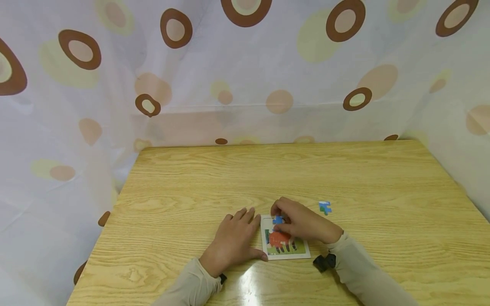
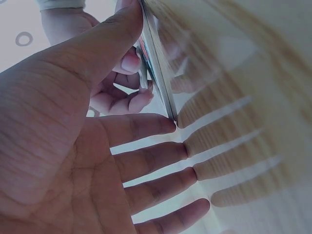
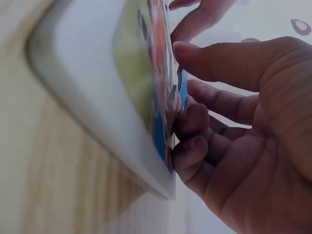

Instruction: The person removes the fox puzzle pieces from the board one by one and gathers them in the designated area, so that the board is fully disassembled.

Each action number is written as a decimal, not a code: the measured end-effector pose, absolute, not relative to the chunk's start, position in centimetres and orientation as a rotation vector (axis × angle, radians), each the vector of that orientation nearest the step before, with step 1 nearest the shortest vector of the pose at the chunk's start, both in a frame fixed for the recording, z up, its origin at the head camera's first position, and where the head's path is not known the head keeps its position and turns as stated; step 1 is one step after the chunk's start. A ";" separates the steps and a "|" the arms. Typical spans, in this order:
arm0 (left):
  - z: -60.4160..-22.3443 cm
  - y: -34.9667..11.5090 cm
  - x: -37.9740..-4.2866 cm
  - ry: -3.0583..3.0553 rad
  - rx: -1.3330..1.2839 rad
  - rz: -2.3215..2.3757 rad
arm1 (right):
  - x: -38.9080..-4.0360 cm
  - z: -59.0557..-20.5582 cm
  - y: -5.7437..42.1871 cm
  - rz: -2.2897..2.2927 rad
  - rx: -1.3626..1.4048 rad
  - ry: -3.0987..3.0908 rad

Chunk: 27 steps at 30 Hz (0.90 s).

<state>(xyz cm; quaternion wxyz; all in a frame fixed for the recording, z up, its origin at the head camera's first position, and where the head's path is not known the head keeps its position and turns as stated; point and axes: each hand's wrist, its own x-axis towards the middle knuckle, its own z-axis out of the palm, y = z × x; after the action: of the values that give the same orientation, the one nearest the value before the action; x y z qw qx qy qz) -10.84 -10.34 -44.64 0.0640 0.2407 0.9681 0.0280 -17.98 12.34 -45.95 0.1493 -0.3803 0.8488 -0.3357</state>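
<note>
As the head view shows it, the right hand [image 1: 304, 221] is pinching a blue jigsaw piece [image 1: 278, 220] over the puzzle board's [image 1: 289, 256] far-left part, well short of the bench's [image 1: 172, 178] far edge; a loose jigsaw piece [image 1: 325, 207] lies past the board's far-right corner, right hand nearer. Left wrist: left hand [image 2: 87, 146] wide, at the board's left edge. Right wrist: right hand narrow on the blue jigsaw piece, close by the board's face, long axis unclear.

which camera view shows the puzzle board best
The head view: it shows the puzzle board from above, picture side up, with the right hand covering only part. The left wrist view catches mainly its thin edge; the right wrist view shows a corner up close, with the picture steeply slanted.
</note>
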 end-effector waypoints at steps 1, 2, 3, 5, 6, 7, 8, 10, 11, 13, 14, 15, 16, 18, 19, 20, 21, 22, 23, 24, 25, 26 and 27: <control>-44.6 -10.3 -10.8 2.923 0.727 0.086 | -18.1 -46.0 12.4 -0.972 -1.096 2.434; -44.6 -10.3 -10.8 2.922 0.728 0.088 | -18.2 -46.0 12.5 -0.982 -1.104 2.428; -44.6 -10.3 -10.8 2.921 0.729 0.089 | -18.3 -46.0 12.6 -0.989 -1.116 2.424; -44.6 -10.3 -10.8 2.922 0.731 0.087 | -18.4 -46.0 12.7 -1.009 -1.124 2.415; -44.6 -10.3 -10.8 2.923 0.731 0.086 | -18.5 -46.0 12.7 -1.024 -1.135 2.412; -44.6 -10.3 -10.8 2.922 0.731 0.086 | -18.6 -46.1 12.7 -1.039 -1.149 2.408; -44.6 -10.3 -10.8 2.921 0.728 0.087 | -18.6 -46.1 12.7 -1.055 -1.154 2.406; -44.6 -10.3 -10.8 2.917 0.724 0.092 | -18.6 -46.1 12.7 -1.081 -1.149 2.403; -44.6 -10.3 -10.8 2.914 0.722 0.094 | -18.6 -46.1 12.7 -1.092 -1.153 2.403; -44.6 -10.3 -10.8 2.914 0.726 0.096 | -18.6 -45.9 12.7 -1.101 -1.162 2.416; -44.6 -10.3 -10.8 2.913 0.730 0.096 | -18.5 -45.7 12.8 -1.101 -1.162 2.428; -44.6 -10.3 -10.8 2.914 0.735 0.097 | -18.4 -45.6 12.8 -1.097 -1.173 2.445; -44.6 -10.3 -10.8 2.916 0.738 0.092 | -18.4 -45.4 12.9 -1.086 -1.184 2.468; -44.6 -10.4 -10.8 2.921 0.735 0.092 | -18.4 -45.1 12.9 -1.067 -1.203 2.508; -44.6 -10.5 -10.7 2.923 0.731 0.093 | -18.4 -45.0 13.0 -1.054 -1.209 2.526; -44.6 -10.6 -10.7 2.926 0.728 0.096 | -18.5 -45.0 13.0 -1.045 -1.206 2.537; -44.6 -10.6 -10.6 2.927 0.725 0.098 | -18.6 -45.0 13.0 -1.032 -1.195 2.548; -44.6 -10.7 -10.6 2.930 0.725 0.101 | -18.7 -45.0 13.1 -1.028 -1.181 2.552; -44.7 -10.7 -10.6 2.934 0.728 0.104 | -18.7 -44.9 13.2 -1.022 -1.164 2.556; -44.7 -10.7 -10.6 2.936 0.734 0.106 | -18.7 -44.9 13.4 -1.014 -1.148 2.563; -44.7 -10.6 -10.6 2.939 0.744 0.105 | -18.7 -44.8 13.7 -1.011 -1.132 2.570; -44.8 -10.6 -10.7 2.942 0.752 0.102 | -18.7 -44.8 13.9 -1.015 -1.117 2.577; -44.8 -10.5 -10.7 2.943 0.758 0.097 | -18.6 -44.6 14.1 -1.018 -1.106 2.585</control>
<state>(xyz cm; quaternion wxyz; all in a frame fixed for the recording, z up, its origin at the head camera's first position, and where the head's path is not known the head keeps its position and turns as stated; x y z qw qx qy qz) -10.75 -10.47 -44.79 0.0504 0.2491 0.9666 0.0319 -18.62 14.13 -44.64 0.0754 -0.3689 0.8620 -0.3393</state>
